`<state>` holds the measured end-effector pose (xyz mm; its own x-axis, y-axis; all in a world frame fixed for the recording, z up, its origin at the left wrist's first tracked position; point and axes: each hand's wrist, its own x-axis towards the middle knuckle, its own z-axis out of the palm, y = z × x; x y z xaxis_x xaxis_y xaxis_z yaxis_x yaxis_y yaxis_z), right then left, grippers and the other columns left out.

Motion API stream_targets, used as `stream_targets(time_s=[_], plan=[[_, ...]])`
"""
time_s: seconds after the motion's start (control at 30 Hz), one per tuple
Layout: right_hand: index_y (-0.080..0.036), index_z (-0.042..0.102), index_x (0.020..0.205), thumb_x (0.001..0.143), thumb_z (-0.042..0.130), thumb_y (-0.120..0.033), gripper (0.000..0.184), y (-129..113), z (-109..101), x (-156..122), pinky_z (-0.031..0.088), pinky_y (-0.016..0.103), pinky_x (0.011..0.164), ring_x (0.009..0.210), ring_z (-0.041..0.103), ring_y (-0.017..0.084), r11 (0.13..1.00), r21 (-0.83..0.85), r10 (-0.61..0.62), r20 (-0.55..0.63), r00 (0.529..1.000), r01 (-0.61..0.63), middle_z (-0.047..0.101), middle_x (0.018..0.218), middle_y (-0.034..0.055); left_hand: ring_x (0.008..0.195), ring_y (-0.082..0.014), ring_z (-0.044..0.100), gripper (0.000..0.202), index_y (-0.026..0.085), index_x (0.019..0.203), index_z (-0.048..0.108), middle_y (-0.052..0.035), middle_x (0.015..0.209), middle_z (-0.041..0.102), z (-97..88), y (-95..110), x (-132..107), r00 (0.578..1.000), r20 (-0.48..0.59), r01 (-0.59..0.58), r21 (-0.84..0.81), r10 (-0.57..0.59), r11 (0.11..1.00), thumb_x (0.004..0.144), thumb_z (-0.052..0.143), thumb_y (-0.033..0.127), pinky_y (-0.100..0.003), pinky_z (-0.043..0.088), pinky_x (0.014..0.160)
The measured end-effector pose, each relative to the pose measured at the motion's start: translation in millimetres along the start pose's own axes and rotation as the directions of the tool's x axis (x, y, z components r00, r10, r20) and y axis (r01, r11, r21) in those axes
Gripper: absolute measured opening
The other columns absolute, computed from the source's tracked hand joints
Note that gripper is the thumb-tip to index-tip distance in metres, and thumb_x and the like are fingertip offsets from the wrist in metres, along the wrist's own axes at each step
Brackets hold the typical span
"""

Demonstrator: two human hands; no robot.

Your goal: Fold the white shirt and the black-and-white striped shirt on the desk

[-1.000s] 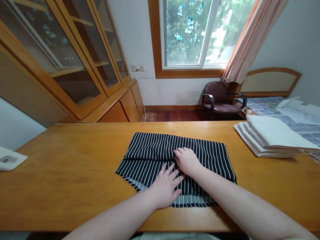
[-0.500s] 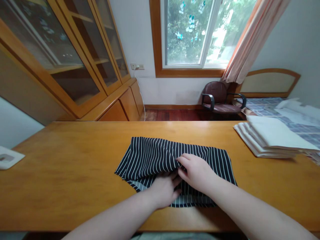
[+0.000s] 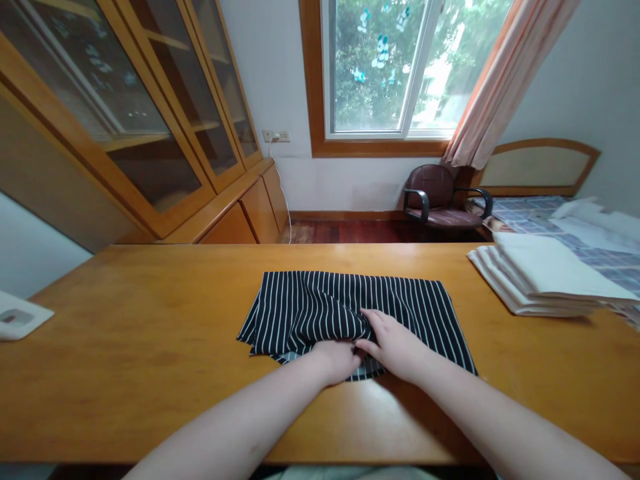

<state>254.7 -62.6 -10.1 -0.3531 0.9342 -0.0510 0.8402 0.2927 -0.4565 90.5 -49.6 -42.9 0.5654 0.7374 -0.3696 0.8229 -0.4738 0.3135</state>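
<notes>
A black cloth with thin white stripes [image 3: 400, 303] lies folded in the middle of the wooden table [image 3: 125, 333]. My left hand [image 3: 336, 359] is tucked under a raised fold at the cloth's near edge, its fingers hidden beneath the fabric. My right hand [image 3: 395, 343] rests beside it on the cloth, fingers curled and pinching the same fold. The two hands touch each other at the cloth's near middle.
A stack of folded white cloths [image 3: 543, 273] sits at the table's right end. A white object [image 3: 17, 317] lies at the left edge. Behind the table are a glass-fronted cabinet [image 3: 150, 133], a dark red armchair [image 3: 440, 197], a window and a bed.
The near part of the cloth has been drawn up and away from me. My left hand, earlier flat with spread fingers, has slid under the fold. My right hand moved toward me onto it.
</notes>
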Motion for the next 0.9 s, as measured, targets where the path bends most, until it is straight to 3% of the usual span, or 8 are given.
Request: stream_targets(time_s=[0.17, 0.3, 0.47, 0.57, 0.7, 0.77, 0.83, 0.9], plan=[[-0.014, 0.041, 0.135, 0.089, 0.040, -0.048, 0.057, 31.7, -8.3, 12.9, 0.033, 0.041, 0.104, 0.125, 0.042, 0.024, 0.996, 0.076, 0.059, -0.043, 0.997, -0.056, 0.046, 0.136, 0.0145, 0.108, -0.0294, 0.058, 0.049, 0.026, 0.129, 0.050, -0.0083, 0.126, 0.058, -5.9, -6.0, 23.4, 0.979, -0.201, 0.009, -0.043, -0.017, 0.999, 0.089, 0.031, 0.048, -0.043, 0.047, 0.087], [-0.015, 0.044, 0.132, 0.089, 0.039, -0.047, 0.053, 55.7, -7.2, 12.5, 0.035, 0.041, 0.102, 0.124, 0.044, 0.023, 0.981, 0.156, 0.129, -0.094, 0.987, -0.113, 0.048, 0.134, 0.0139, 0.093, -0.0248, 0.063, 0.037, 0.020, 0.113, 0.060, -0.0086, 0.105, 0.066, -7.5, -8.1, 15.0, 0.956, -0.293, -0.038, -0.012, 0.032, 0.999, 0.089, 0.039, 0.041, -0.038, 0.049, 0.080], [-0.017, 0.059, 0.114, 0.089, 0.043, -0.039, 0.037, 64.5, -7.3, 11.7, 0.039, 0.036, 0.098, 0.113, 0.052, 0.021, 0.989, 0.140, 0.079, -0.171, 0.982, -0.055, 0.058, 0.120, 0.0099, 0.099, -0.0187, 0.057, 0.027, 0.022, 0.106, 0.060, -0.0047, 0.105, 0.064, -16.3, -9.9, -5.4, 0.806, -0.534, -0.218, 0.135, 0.257, 0.966, 0.091, 0.038, 0.023, -0.036, 0.042, 0.090], [-0.018, 0.064, 0.103, 0.088, 0.043, -0.038, 0.033, 73.2, -21.2, 10.1, 0.041, 0.034, 0.094, 0.106, 0.056, 0.021, 0.993, 0.030, 0.117, -0.237, 0.964, -0.113, 0.062, 0.112, 0.0090, 0.116, -0.0236, 0.046, 0.038, 0.023, 0.124, 0.051, -0.0071, 0.125, 0.054, -19.3, -14.6, -5.4, 0.769, -0.576, -0.179, 0.224, 0.278, 0.958, 0.086, 0.047, 0.020, -0.043, 0.033, 0.100], [-0.010, 0.062, 0.107, 0.087, 0.040, -0.046, 0.046, 110.6, -48.4, 0.7, 0.043, 0.041, 0.087, 0.101, 0.058, 0.030, 0.818, -0.136, 0.464, -0.420, 0.780, -0.560, 0.063, 0.106, 0.0188, 0.128, -0.0251, 0.035, 0.060, 0.022, 0.136, 0.037, -0.0069, 0.137, 0.045, -17.4, -21.0, 3.0, 0.793, -0.537, -0.170, 0.257, 0.287, 0.951, 0.080, 0.056, 0.019, -0.046, 0.023, 0.107], [-0.005, 0.063, 0.105, 0.086, 0.037, -0.052, 0.057, 134.2, -56.1, -4.5, 0.045, 0.044, 0.079, 0.095, 0.060, 0.035, 0.668, -0.157, 0.654, -0.344, 0.674, -0.728, 0.063, 0.101, 0.0244, 0.121, -0.0233, 0.042, 0.054, 0.022, 0.134, 0.041, -0.0055, 0.130, 0.052, -16.6, -22.7, 6.1, 0.809, -0.502, -0.200, 0.252, 0.304, 0.947, 0.081, 0.054, 0.019, -0.043, 0.029, 0.103], [-0.006, 0.066, 0.095, 0.084, 0.037, -0.056, 0.059, 153.2, -57.4, -6.9, 0.046, 0.044, 0.073, 0.087, 0.063, 0.035, 0.615, -0.170, 0.752, -0.164, 0.638, -0.770, 0.066, 0.091, 0.0247, 0.113, -0.0222, 0.048, 0.045, 0.022, 0.129, 0.047, -0.0055, 0.123, 0.057, -16.7, -23.3, 7.6, 0.812, -0.495, -0.205, 0.253, 0.309, 0.946, 0.084, 0.050, 0.017, -0.042, 0.034, 0.096], [-0.009, 0.067, 0.088, 0.084, 0.041, -0.049, 0.049, 163.7, -55.0, -5.9, 0.047, 0.040, 0.072, 0.084, 0.064, 0.032, 0.644, -0.191, 0.747, -0.050, 0.663, -0.740, 0.067, 0.086, 0.0226, 0.106, -0.0214, 0.051, 0.038, 0.021, 0.122, 0.052, -0.0053, 0.116, 0.061, -17.0, -23.0, 8.0, 0.810, -0.494, -0.205, 0.266, 0.316, 0.942, 0.085, 0.046, 0.014, -0.041, 0.036, 0.092]])
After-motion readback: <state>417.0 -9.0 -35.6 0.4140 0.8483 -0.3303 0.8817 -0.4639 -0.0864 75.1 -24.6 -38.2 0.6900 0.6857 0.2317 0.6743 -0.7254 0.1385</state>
